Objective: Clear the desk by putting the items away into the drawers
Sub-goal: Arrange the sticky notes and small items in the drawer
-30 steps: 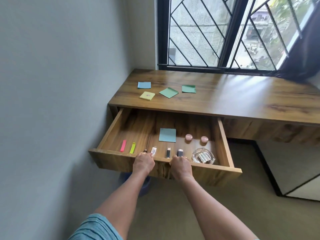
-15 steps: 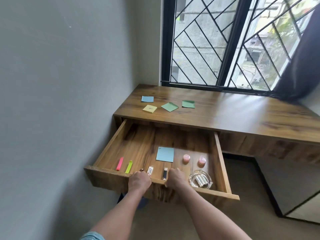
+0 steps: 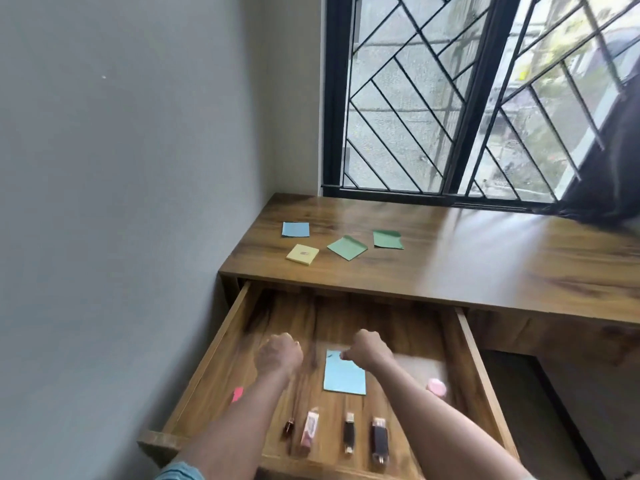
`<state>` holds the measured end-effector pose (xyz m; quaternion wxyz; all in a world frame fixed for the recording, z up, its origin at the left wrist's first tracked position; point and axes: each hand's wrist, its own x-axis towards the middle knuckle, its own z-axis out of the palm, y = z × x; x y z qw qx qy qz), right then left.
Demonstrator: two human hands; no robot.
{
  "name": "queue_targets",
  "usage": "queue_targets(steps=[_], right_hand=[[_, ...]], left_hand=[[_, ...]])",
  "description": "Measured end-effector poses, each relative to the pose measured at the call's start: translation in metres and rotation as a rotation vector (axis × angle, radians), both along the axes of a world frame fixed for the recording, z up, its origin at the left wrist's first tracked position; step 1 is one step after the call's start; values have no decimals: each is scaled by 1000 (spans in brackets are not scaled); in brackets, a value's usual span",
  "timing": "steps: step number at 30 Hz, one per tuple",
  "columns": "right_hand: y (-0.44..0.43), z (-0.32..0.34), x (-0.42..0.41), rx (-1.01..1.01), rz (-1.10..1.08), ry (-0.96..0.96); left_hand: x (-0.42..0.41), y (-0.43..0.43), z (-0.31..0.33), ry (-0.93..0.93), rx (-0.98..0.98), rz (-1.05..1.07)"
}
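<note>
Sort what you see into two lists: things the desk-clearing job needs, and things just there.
Job: blue note, yellow pad, light green note, dark green note, desk, open drawer.
Just there: window grille, curtain, wall.

Four notes lie at the left end of the desk, before the window. In the open drawer below, another note lies mid-floor, four sticks in a row before it, a round case rightward
</note>
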<state>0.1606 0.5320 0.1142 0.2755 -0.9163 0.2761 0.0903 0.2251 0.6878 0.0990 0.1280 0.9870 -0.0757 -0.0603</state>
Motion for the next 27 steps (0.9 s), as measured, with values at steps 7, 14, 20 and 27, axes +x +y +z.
queue_targets(steps=[7,14,20,27], right_hand=[[-42,16,113,-16,-195,-84],[-98,4,190,-110,-198,-111],[-142,7,250,-100,-238,-187],[-160,0,308,-119,-125,-14]], left_hand=[[146,-20,13,19,-176,58],[241,-77,12,136,-162,103],[283,-127,11,178,-54,53],[304,-138,-1,180,-20,71]])
